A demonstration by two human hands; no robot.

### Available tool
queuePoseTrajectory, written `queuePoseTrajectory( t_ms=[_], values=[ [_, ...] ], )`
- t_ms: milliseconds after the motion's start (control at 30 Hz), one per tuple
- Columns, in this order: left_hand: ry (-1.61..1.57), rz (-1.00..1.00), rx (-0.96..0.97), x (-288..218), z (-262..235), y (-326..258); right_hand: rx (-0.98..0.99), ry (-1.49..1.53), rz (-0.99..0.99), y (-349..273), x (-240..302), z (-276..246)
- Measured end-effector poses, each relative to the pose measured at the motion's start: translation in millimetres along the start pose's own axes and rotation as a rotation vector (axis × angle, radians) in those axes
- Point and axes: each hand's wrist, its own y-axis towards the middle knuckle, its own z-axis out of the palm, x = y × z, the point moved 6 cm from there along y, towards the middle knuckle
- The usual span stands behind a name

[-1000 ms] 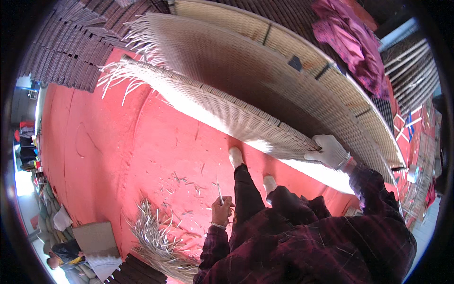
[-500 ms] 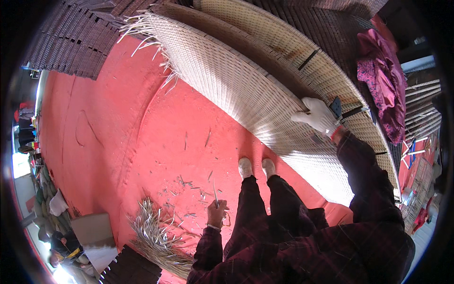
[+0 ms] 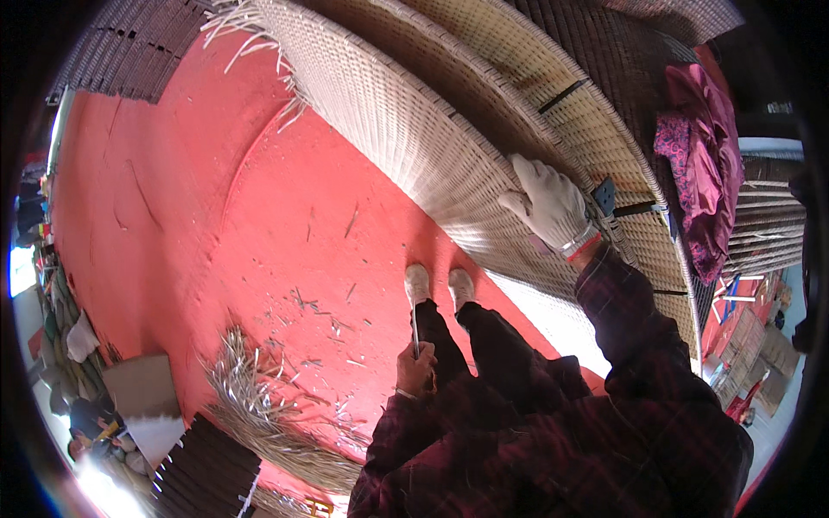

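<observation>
My gloved right hand [image 3: 549,205] has slid down the woven panel [image 3: 406,129], palm flat; its length runs upper-left to lower-right. Left hand [image 3: 416,369] grips a thin tool [image 3: 414,328], tip up.

Gloved right hand [image 3: 548,205] now lower on the woven panel [image 3: 406,129].

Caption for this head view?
Gloved right hand on a woven panel; left hand holds a thin tool.

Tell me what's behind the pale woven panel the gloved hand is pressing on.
Behind the pale woven panel under the gloved right hand, more woven panels lean in a stack, tan then dark brown. Only their upper edges show; their lower parts are covered.
</observation>
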Motion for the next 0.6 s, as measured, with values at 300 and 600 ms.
queuePoseTrajectory(
  t_ms=[300,600],
  values=[
    [-0.044,-0.068,-0.112,2.9,9.6,-12.0,-0.031,0.044,-0.142,-2.8,3.4,-18.1],
    [-0.12,0.011,-0.088,5.2,13.5,-9.2,-0.092,-0.079,-0.187,-13.4,17.0,-35.6]
  ],
)
